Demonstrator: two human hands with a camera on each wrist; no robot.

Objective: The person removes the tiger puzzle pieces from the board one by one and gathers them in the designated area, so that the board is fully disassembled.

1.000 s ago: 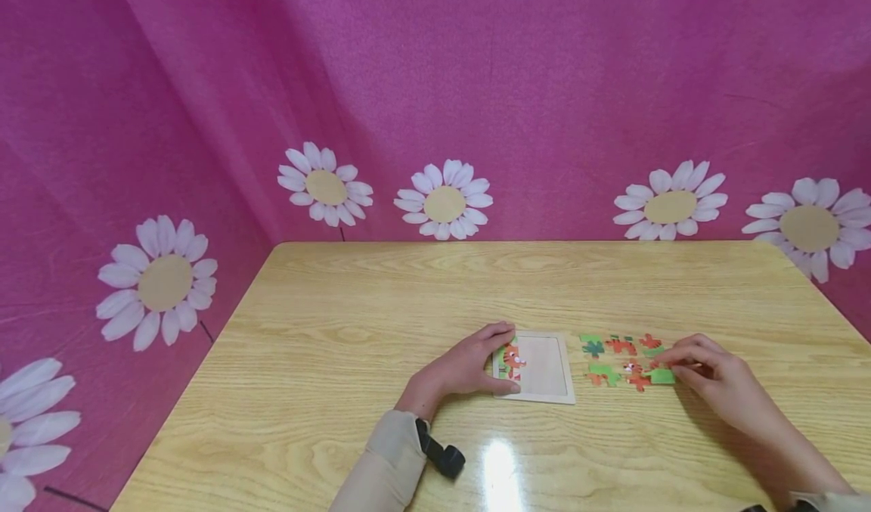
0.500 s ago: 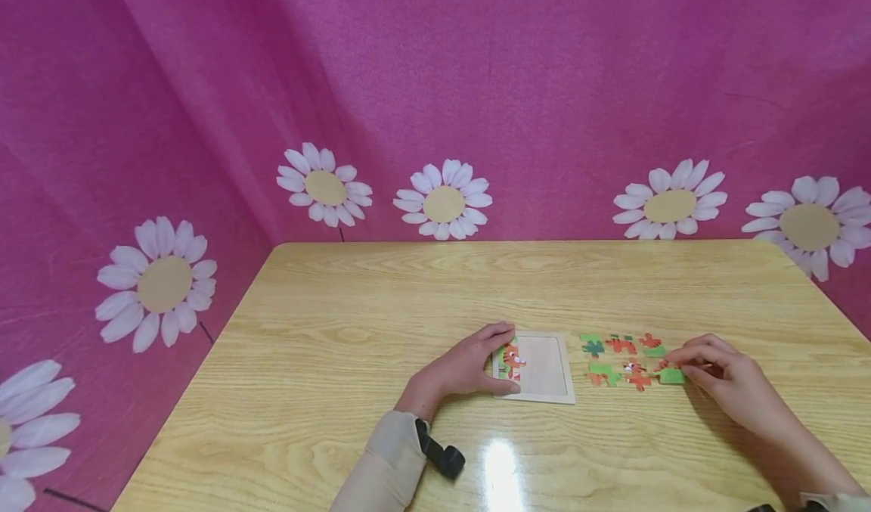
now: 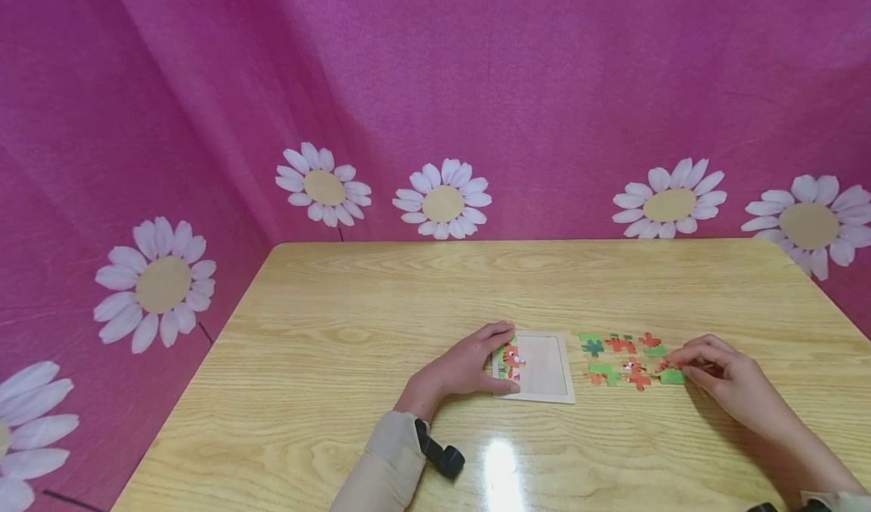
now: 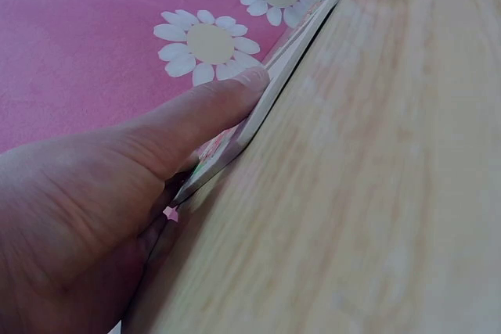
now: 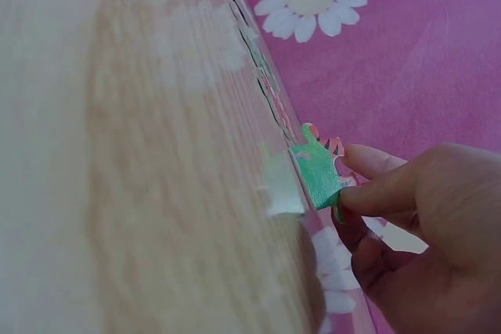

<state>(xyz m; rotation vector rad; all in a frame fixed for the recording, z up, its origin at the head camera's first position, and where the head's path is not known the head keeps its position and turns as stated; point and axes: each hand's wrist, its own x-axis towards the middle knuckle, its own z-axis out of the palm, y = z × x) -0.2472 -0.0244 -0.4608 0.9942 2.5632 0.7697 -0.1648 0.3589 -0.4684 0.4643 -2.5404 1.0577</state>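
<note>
Tray [image 3: 546, 364], pale wooden: left hand [image 3: 463, 367] spans its nine-o'clock side, thumb and fingers gripping the rim; inside there, fitted pieces [image 3: 512, 359], orange, green and white, partly covered by the hand. Loose puzzle pieces [image 3: 609, 374], flat, at the tray's three o'clock. At their own three o'clock, right hand [image 3: 731, 380] narrowly pinching held piece [image 5: 318, 174], green with orange, tilted. Table [image 3: 408, 285], wood-grained. Twelve o'clock, behind: magenta curtain [image 3: 544, 81], daisy-printed.

Head view looks forward and down; both close wrist views share its table [image 3: 381, 289]
</note>
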